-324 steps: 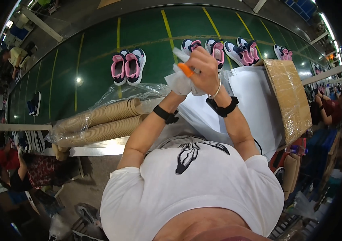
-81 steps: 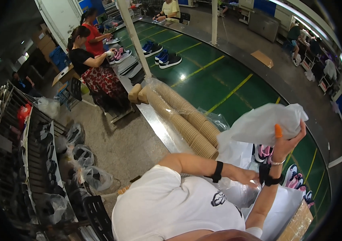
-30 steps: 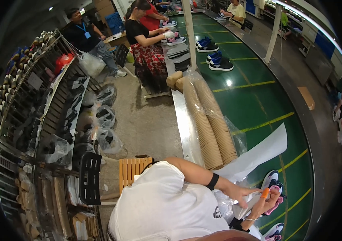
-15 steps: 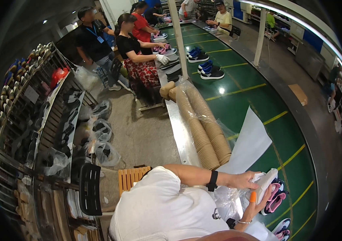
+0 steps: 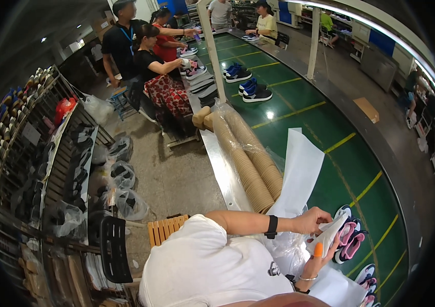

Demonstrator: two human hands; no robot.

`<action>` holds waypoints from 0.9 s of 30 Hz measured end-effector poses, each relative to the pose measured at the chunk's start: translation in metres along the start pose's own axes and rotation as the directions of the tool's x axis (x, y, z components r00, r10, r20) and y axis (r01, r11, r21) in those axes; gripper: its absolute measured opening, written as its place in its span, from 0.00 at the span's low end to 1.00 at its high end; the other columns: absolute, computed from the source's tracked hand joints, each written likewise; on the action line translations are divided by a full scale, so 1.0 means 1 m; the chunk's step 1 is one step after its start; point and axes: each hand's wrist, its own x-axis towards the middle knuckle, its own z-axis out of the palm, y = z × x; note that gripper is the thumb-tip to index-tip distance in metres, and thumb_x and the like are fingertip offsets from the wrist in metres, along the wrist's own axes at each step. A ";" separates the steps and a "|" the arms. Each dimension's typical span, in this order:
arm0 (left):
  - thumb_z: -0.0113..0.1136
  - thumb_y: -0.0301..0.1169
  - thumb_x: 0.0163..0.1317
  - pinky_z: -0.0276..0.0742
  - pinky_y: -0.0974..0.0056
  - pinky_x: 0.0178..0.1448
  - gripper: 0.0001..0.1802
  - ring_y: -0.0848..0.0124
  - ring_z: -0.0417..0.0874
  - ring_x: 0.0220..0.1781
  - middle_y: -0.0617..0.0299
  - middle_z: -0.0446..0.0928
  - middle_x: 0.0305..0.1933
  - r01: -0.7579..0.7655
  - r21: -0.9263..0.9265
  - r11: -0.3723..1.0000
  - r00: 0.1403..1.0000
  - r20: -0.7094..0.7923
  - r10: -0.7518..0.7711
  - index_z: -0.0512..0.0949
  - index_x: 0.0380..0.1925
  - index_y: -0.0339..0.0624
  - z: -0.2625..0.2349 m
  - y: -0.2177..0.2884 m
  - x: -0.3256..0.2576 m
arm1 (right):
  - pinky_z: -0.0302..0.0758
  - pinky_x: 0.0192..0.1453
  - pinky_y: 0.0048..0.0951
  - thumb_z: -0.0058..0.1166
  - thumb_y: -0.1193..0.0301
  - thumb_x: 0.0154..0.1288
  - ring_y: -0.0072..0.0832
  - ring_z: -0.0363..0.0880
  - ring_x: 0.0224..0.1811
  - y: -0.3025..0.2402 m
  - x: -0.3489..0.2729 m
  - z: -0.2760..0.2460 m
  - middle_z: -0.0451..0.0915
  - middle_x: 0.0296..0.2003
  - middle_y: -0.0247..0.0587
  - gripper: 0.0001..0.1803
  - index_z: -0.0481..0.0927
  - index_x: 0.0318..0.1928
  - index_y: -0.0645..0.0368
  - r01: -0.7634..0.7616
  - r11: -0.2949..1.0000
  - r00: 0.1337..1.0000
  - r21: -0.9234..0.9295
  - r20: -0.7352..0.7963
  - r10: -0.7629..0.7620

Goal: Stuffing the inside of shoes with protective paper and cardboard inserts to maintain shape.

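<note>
My left hand, with a black band on its wrist, and my right hand, with an orange cot on one finger and a bracelet, both grip a crumpled white tissue sheet. The paper touches a pink and dark shoe, one of a pair on the green conveyor belt. A large white paper sheet lies just beyond my hands, partly over the belt's edge.
Long cardboard tubes in clear plastic lie along the belt's metal edge. More shoes sit farther up the belt, where several people work. A wooden stool, a black chair and shoe racks stand on my left.
The view has swung along the line. My hands have come down from holding the sheet spread in the air to pressing crumpled paper against the pink shoe.
</note>
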 end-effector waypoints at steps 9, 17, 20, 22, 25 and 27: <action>0.68 0.21 0.44 0.72 0.65 0.55 0.44 0.67 0.73 0.54 0.59 0.70 0.54 -0.173 0.367 0.914 0.982 -0.011 0.190 0.59 0.63 0.47 0.004 0.017 0.004 | 0.68 0.57 0.30 0.60 0.69 0.52 0.36 0.68 0.56 -0.006 0.006 -0.018 0.66 0.54 0.50 0.38 0.58 0.62 0.62 0.130 0.957 0.991 -0.261 0.023 -0.128; 0.66 0.20 0.48 0.70 0.70 0.56 0.19 0.74 0.75 0.50 0.64 0.75 0.45 -0.011 -0.009 1.000 0.996 0.084 0.012 0.75 0.43 0.38 -0.008 0.014 0.000 | 0.69 0.54 0.27 0.62 0.68 0.51 0.33 0.72 0.51 -0.004 -0.005 -0.019 0.71 0.49 0.49 0.40 0.56 0.63 0.60 0.029 0.984 0.999 -0.177 0.018 -0.027; 0.67 0.20 0.48 0.70 0.72 0.55 0.18 0.77 0.74 0.49 0.67 0.75 0.41 -0.048 -0.031 0.998 0.992 0.118 0.051 0.74 0.41 0.38 -0.014 0.004 0.003 | 0.70 0.52 0.26 0.62 0.67 0.51 0.32 0.72 0.50 -0.004 -0.007 -0.017 0.71 0.49 0.49 0.40 0.57 0.62 0.59 0.029 0.989 0.998 -0.142 0.055 -0.021; 0.67 0.20 0.48 0.71 0.72 0.53 0.21 0.78 0.73 0.49 0.66 0.74 0.42 -0.035 -0.021 0.999 0.996 0.087 0.037 0.72 0.43 0.39 -0.009 0.002 0.006 | 0.70 0.52 0.26 0.62 0.67 0.52 0.32 0.72 0.49 0.006 -0.008 -0.022 0.71 0.49 0.49 0.39 0.57 0.62 0.59 0.018 0.990 0.999 -0.143 0.044 -0.012; 0.65 0.18 0.48 0.71 0.72 0.51 0.28 0.78 0.71 0.49 0.65 0.72 0.45 -0.042 0.068 0.997 0.999 -0.021 0.043 0.68 0.49 0.42 0.000 0.008 0.004 | 0.70 0.52 0.26 0.61 0.69 0.52 0.31 0.72 0.49 0.006 -0.008 -0.019 0.71 0.49 0.50 0.39 0.57 0.62 0.59 0.030 0.981 0.999 -0.192 0.020 -0.027; 0.63 0.17 0.48 0.71 0.73 0.49 0.32 0.78 0.71 0.49 0.63 0.71 0.47 -0.052 0.149 0.987 0.994 -0.090 0.066 0.65 0.54 0.43 0.000 0.012 0.003 | 0.70 0.52 0.26 0.61 0.71 0.53 0.31 0.72 0.49 0.002 -0.007 -0.019 0.71 0.50 0.50 0.38 0.56 0.62 0.59 0.051 0.970 0.999 -0.238 0.001 -0.052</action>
